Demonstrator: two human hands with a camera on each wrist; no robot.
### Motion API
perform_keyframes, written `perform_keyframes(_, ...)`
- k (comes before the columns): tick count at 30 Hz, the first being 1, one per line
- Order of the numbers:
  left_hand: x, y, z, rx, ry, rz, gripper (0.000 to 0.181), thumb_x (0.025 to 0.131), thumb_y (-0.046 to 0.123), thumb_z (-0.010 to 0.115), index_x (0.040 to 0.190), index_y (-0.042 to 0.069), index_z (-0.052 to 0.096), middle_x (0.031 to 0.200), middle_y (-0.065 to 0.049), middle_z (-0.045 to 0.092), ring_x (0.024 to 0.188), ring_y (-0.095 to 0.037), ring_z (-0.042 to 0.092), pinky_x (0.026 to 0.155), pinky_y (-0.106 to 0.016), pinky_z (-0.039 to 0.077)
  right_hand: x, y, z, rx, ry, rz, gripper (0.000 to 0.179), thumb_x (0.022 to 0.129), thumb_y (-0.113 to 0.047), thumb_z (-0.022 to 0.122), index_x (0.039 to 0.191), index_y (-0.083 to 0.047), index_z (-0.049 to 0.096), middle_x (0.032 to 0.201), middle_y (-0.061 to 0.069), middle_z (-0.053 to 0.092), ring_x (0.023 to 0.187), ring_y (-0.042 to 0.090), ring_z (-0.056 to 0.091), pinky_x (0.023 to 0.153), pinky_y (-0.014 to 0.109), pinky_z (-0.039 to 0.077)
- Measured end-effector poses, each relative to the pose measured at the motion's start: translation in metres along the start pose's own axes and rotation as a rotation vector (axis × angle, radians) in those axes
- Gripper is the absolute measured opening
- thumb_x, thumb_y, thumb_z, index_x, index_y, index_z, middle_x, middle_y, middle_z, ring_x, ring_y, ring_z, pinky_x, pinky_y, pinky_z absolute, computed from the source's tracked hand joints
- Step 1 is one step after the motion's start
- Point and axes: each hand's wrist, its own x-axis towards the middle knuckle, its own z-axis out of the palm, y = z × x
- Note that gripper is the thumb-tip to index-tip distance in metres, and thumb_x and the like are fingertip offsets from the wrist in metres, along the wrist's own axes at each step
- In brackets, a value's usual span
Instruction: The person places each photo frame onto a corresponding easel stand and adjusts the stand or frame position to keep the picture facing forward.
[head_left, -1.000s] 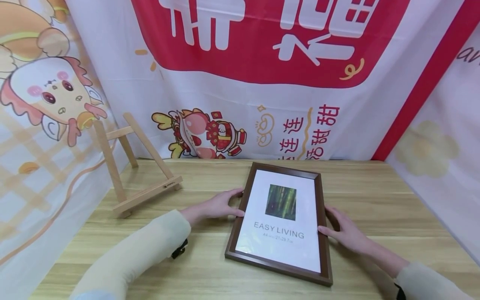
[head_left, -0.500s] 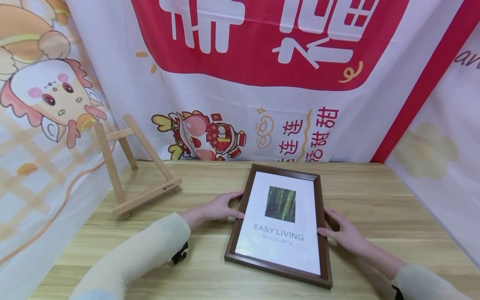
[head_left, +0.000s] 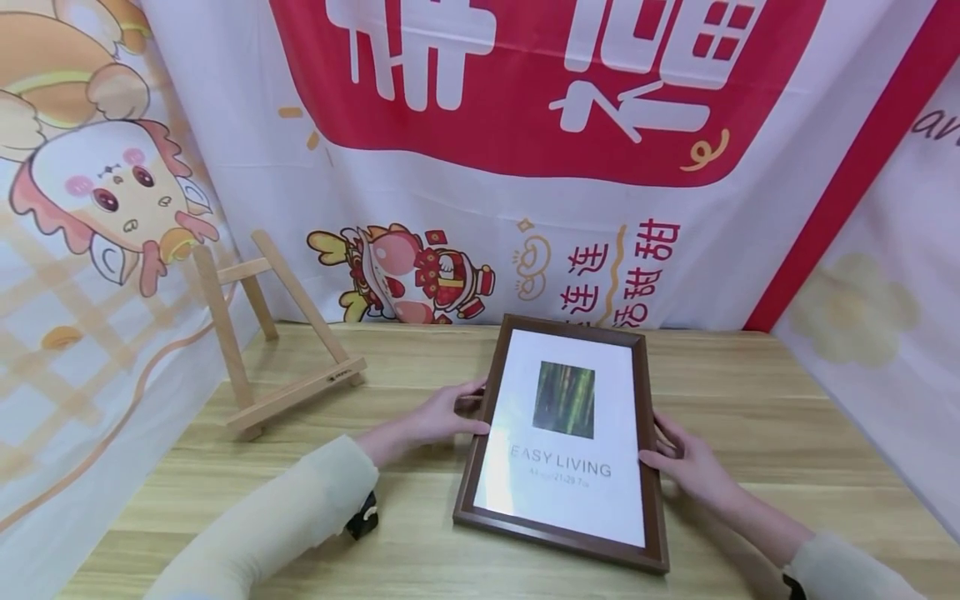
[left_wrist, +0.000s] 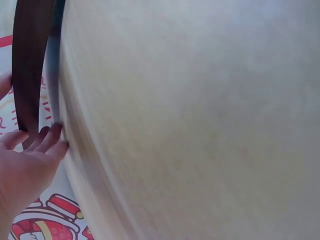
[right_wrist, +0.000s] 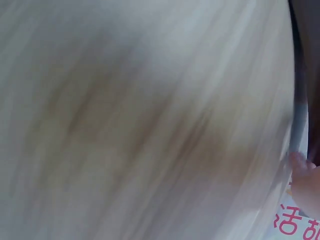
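A dark brown picture frame (head_left: 562,508) is held face up over the table, its far end slightly raised. It shows a white sheet with a small green picture and the words EASY LIVING. My left hand (head_left: 435,417) grips its left side, thumb on the front edge. In the left wrist view the fingers (left_wrist: 50,140) curl under the frame's side (left_wrist: 31,65). On the opposite side my right hand (head_left: 693,462) grips with thumb on top; its other fingers are partly hidden. Only part of that hand (right_wrist: 305,185) appears in the right wrist view.
A small wooden easel (head_left: 296,393) stands at the back left of the wood-grain table (head_left: 420,542). Behind the table hangs a printed cloth (head_left: 420,192) with red and white lettering. More cloth (head_left: 877,392) closes off the right side.
The frame's far end has risen a little, tilting it, and both hands have gone up slightly with it. The view has shifted a little; the easel stands where it was.
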Motion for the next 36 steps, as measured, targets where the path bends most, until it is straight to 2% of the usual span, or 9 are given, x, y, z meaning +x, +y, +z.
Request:
perform_keyframes(2, -0.002, 0.001, -0.001, -0.054, -0.009, 0.009, 0.087, 0.085, 0.016, 0.077, 0.155, 0.016, 0.025, 0.151, -0.016, 0.035, 0.134, -0.032, 0.040, 0.108, -0.044, 0.036, 0.000, -0.003, 0.001, 0.058, 0.004, 0.020, 0.080, 0.095, -0.016, 0.064, 0.154, 0.001, 0.013, 0.155, 0.030, 0.011, 0.131, 0.045, 0.035, 0.100, 0.040, 0.042)
perform_keyframes(6, -0.006, 0.003, -0.003, -0.171, -0.036, -0.002, 0.097, 0.085, 0.009, 0.075, 0.157, 0.024, 0.012, 0.147, -0.027, 0.035, 0.114, -0.032, 0.058, 0.083, -0.037, 0.056, 0.000, -0.011, 0.002, 0.093, 0.029, 0.039, 0.082, 0.095, -0.020, 0.064, 0.156, -0.005, 0.011, 0.157, 0.027, 0.010, 0.130, 0.043, 0.037, 0.096, 0.038, 0.047)
perform_keyframes(9, -0.010, 0.006, -0.003, -0.246, -0.048, 0.016, 0.103, 0.085, 0.002, 0.072, 0.158, 0.028, 0.005, 0.143, -0.032, 0.038, 0.096, -0.028, 0.066, 0.064, -0.029, 0.056, 0.001, -0.017, 0.002, 0.120, 0.046, -0.008, 0.081, 0.096, -0.020, 0.064, 0.156, -0.008, 0.011, 0.157, 0.026, 0.013, 0.129, 0.044, 0.039, 0.093, 0.037, 0.049)
perform_keyframes(11, -0.012, 0.007, -0.004, -0.270, -0.043, 0.042, 0.103, 0.085, -0.002, 0.070, 0.157, 0.028, 0.003, 0.140, -0.033, 0.041, 0.088, -0.026, 0.067, 0.060, -0.026, 0.054, 0.002, -0.020, 0.001, 0.124, 0.057, -0.044, 0.080, 0.096, -0.019, 0.063, 0.156, -0.011, 0.012, 0.156, 0.025, 0.017, 0.129, 0.045, 0.039, 0.092, 0.035, 0.050)
perform_keyframes(15, -0.017, 0.012, -0.008, -0.271, 0.001, 0.063, 0.105, 0.084, -0.002, 0.071, 0.157, 0.033, 0.004, 0.137, -0.031, 0.046, 0.080, -0.025, 0.067, 0.060, -0.028, 0.056, 0.004, -0.030, 0.001, 0.144, 0.062, -0.058, 0.078, 0.098, -0.021, 0.061, 0.157, -0.022, 0.010, 0.153, 0.028, 0.024, 0.128, 0.047, 0.041, 0.086, 0.034, 0.055)
perform_keyframes(19, -0.023, 0.017, -0.012, -0.270, 0.046, 0.106, 0.105, 0.084, -0.003, 0.071, 0.157, 0.034, 0.006, 0.134, -0.031, 0.048, 0.089, -0.030, 0.067, 0.068, -0.035, 0.059, 0.007, -0.040, 0.001, 0.172, 0.048, -0.034, 0.078, 0.099, -0.023, 0.058, 0.156, -0.033, 0.007, 0.150, 0.030, 0.028, 0.124, 0.046, 0.046, 0.081, 0.037, 0.057)
perform_keyframes(24, -0.031, 0.023, -0.018, -0.259, 0.103, 0.170, 0.105, 0.084, -0.009, 0.068, 0.157, 0.033, 0.006, 0.131, -0.030, 0.050, 0.100, -0.036, 0.064, 0.079, -0.040, 0.058, 0.016, -0.050, 0.004, 0.156, 0.063, -0.054, 0.077, 0.099, -0.020, 0.058, 0.155, -0.038, 0.008, 0.149, 0.029, 0.031, 0.123, 0.045, 0.047, 0.080, 0.037, 0.057)
perform_keyframes(28, -0.040, 0.026, -0.022, -0.227, 0.166, 0.165, 0.105, 0.084, -0.009, 0.068, 0.156, 0.036, 0.007, 0.132, -0.028, 0.050, 0.102, -0.036, 0.063, 0.080, -0.040, 0.057, 0.024, -0.057, 0.009, 0.131, 0.080, -0.061, 0.076, 0.099, -0.019, 0.058, 0.153, -0.043, 0.011, 0.148, 0.026, 0.035, 0.122, 0.043, 0.048, 0.081, 0.037, 0.057)
perform_keyframes(36, -0.064, 0.017, -0.033, -0.192, 0.254, 0.185, 0.102, 0.086, -0.009, 0.066, 0.157, 0.035, 0.007, 0.139, -0.030, 0.043, 0.109, -0.041, 0.058, 0.083, -0.039, 0.056, 0.040, -0.067, 0.028, 0.165, 0.043, -0.195, 0.076, 0.098, -0.008, 0.057, 0.156, -0.032, 0.014, 0.137, 0.033, 0.045, 0.110, 0.042, 0.058, 0.078, 0.035, 0.058)
